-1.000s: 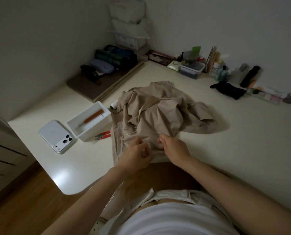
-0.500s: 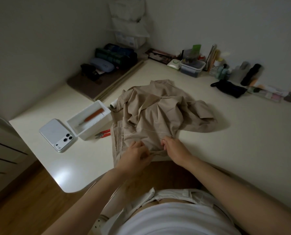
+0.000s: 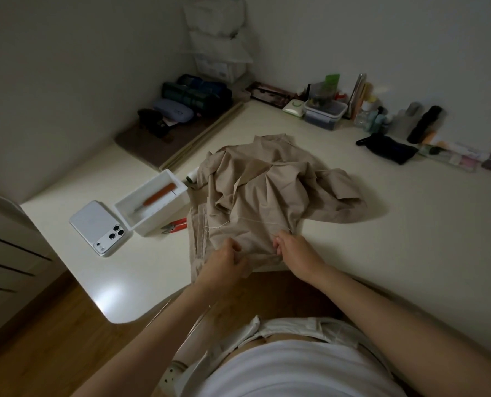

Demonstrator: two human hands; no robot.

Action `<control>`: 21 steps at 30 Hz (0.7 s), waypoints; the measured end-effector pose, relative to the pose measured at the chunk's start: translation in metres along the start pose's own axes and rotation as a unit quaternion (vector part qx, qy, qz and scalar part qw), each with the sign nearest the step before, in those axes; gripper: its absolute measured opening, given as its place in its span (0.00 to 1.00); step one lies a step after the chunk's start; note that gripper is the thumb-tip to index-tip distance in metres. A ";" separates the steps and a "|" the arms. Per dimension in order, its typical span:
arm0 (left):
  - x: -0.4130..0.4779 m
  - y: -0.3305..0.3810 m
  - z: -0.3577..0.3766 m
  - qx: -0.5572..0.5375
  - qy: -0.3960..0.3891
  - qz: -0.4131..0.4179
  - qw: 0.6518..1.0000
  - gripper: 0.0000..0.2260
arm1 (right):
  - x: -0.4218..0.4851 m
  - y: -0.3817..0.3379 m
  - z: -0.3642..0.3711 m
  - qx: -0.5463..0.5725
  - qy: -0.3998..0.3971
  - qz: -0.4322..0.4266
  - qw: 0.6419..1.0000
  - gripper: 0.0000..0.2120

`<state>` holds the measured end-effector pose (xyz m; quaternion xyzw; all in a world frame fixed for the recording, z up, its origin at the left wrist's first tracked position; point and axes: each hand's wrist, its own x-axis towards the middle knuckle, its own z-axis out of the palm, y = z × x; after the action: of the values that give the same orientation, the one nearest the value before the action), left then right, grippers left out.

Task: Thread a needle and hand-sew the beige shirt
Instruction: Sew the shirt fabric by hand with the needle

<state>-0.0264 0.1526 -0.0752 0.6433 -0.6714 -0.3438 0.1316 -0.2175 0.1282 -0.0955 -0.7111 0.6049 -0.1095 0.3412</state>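
1. Beige shirt: lies crumpled in a loose heap at the middle of the pale bench. The cloth is plain, matte and deeply creased, with a collar or placket ridge across the top. Its near edge reaches the bench's front edge and droops slightly over it. A stitched seam band runs down its left side.
2. Thread: a thin pale line lies across the near part of the shirt, from the seam band toward the right hand. The needle is too small to make out.
3. Left grip: a bare hand with fingers curled, bunching the shirt's near edge.
4. Right grip: a bare hand with fingertips pinched together on a fold of the shirt, where the thread ends. Whether it also holds a needle, I cannot tell.
5. The two hands are near each other, with a short span of cloth between them.
6. Left of the shirt:
   - a white box holding an orange-handled tool
   - red-handled snips just beside the box
   - a white phone lying face down
   - a white spool partly hidden at the shirt's edge
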 end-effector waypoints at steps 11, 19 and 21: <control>0.002 0.009 0.001 -0.071 0.036 0.049 0.996 0.04 | -0.004 0.005 -0.003 -0.012 0.005 -0.009 1.000 0.11; -0.002 0.023 0.008 -0.167 0.030 0.001 0.985 0.09 | -0.013 0.005 0.001 -0.031 0.021 -0.028 0.999 0.12; -0.005 0.024 0.008 -0.186 0.020 -0.019 0.982 0.09 | -0.015 0.005 0.002 -0.035 0.024 -0.034 0.999 0.12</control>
<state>-0.0489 0.1577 -0.0648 0.6270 -0.5807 -0.4521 0.2553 -0.2239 0.1431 -0.0960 -0.7400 0.5919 -0.1165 0.2974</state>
